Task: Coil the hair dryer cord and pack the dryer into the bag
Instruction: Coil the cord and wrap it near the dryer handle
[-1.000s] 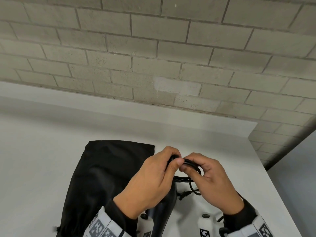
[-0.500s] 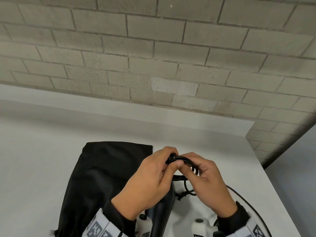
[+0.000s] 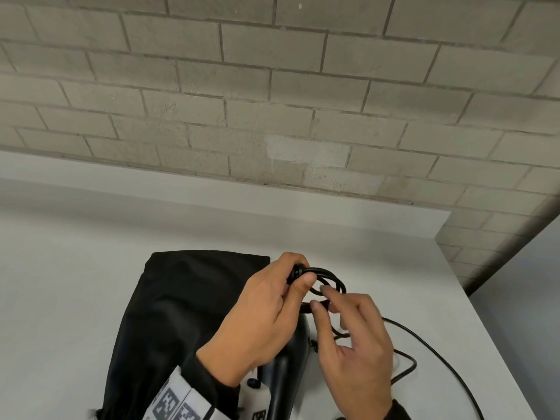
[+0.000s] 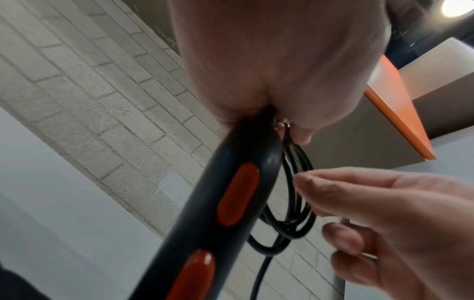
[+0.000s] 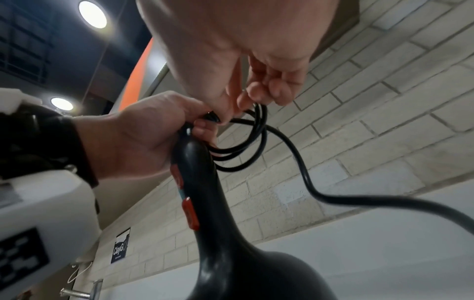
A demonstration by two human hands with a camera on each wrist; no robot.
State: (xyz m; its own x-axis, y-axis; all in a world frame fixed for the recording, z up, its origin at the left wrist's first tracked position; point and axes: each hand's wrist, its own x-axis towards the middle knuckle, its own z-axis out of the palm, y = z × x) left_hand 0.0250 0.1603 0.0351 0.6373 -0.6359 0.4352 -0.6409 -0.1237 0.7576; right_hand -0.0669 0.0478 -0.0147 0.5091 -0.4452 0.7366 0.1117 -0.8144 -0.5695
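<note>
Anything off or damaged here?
Nothing damaged. Only part of the cord is looped at the dryer handle; the rest trails loose over the table. The bag lies flat.

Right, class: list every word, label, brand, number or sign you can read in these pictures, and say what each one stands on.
"ClayG": white letters, read sideways, on a dark wall sign on the brick wall; the end is cut off and the smaller line under it is too blurred to read.
Wrist bands: black-and-white square code patterns only, no letters or numbers.
Hair dryer: orange buttons, no readable marking.
</note>
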